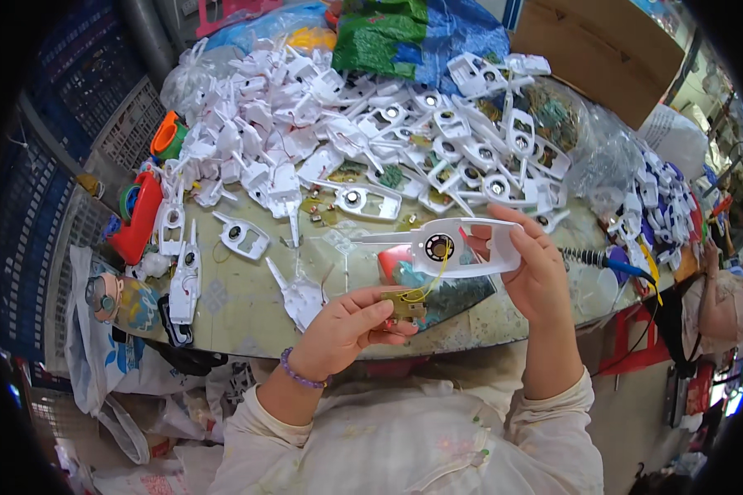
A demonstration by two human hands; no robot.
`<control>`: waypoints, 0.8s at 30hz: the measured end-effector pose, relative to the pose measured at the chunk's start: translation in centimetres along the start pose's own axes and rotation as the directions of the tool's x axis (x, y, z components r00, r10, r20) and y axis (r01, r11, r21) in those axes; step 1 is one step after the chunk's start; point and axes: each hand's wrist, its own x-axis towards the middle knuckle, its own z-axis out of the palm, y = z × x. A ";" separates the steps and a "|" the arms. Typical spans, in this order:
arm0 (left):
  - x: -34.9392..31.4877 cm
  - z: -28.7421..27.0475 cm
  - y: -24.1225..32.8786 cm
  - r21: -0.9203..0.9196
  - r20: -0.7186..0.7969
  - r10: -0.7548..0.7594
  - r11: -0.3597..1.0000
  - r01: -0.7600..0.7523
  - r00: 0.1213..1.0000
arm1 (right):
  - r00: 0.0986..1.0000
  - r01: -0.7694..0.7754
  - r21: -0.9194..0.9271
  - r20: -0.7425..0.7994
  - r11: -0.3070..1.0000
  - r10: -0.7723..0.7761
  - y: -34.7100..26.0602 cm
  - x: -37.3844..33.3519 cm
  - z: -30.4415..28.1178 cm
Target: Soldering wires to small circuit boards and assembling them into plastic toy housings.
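My right hand point(537, 264) grips the wide end of a white plastic housing point(470, 262), its thin stem pointing left. A round black-rimmed speaker point(439, 247) sits inside the housing. Yellow wires run from the speaker to a small circuit board point(404, 304), which my left hand point(351, 326) pinches between thumb and fingers, just below the housing. Beneath both parts, on the table, lies a dark flat piece point(454, 301) with a red corner. Left of my left hand rests another white housing piece point(297, 297).
A big heap of white housings point(281, 115) covers the back of the table point(248, 326). At the left stands a red tape dispenser point(139, 223). A soldering iron point(590, 257) with a blue cable lies right of my right hand. A cardboard box point(598, 54) stands behind.
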 end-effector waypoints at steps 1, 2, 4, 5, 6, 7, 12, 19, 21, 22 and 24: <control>-0.1 0.1 -0.3 -0.015 -0.015 -0.026 1.000 0.026 1.000 | 0.996 -0.069 0.002 -0.064 0.998 0.069 0.6 -0.3 -0.8; -0.1 0.2 -0.6 -0.030 -0.039 -0.051 0.998 0.050 0.998 | 0.994 -0.073 -0.052 -0.089 0.996 0.068 1.2 -0.4 -1.4; 0.0 0.6 -0.9 -0.051 -0.043 -0.052 0.997 0.049 0.998 | 0.982 -0.078 -0.112 -0.177 0.991 0.058 2.4 -0.7 -2.3; 0.0 0.8 -1.0 -0.073 -0.072 -0.050 0.996 0.044 0.996 | 0.977 -0.091 -0.110 -0.202 0.990 0.068 2.7 -0.7 -2.7; 0.0 1.0 -1.1 -0.068 -0.055 -0.051 0.997 0.047 0.997 | 0.974 -0.106 -0.252 -0.222 0.962 0.049 2.9 -0.7 -2.9; 0.0 1.1 -1.1 -0.057 -0.086 -0.042 0.998 0.037 0.995 | 0.959 -0.154 -0.394 -0.281 0.906 0.040 3.0 -0.6 -3.0; -0.1 1.5 -1.1 -0.027 -0.131 -0.021 0.999 0.017 0.991 | 0.722 0.277 -0.960 0.235 -0.040 -0.651 2.3 -1.7 -1.0; 0.1 1.3 -0.9 -0.073 -0.050 -0.025 0.997 0.021 0.998 | 0.768 0.569 -0.822 0.522 0.021 -0.370 4.0 -4.2 2.0; 0.0 1.0 -0.9 -0.098 -0.026 -0.034 0.995 0.031 0.999 | 0.765 0.593 -0.805 0.555 0.018 -0.327 4.4 -3.8 1.9; -0.1 0.9 -1.0 -0.101 -0.009 -0.043 0.994 0.042 0.999 | 0.759 0.602 -0.798 0.563 0.023 -0.327 4.6 -3.7 1.9; -0.3 0.5 -1.2 -0.109 0.006 -0.049 0.993 0.049 0.999 | 0.743 0.616 -0.785 0.553 0.065 -0.377 4.6 -3.6 1.9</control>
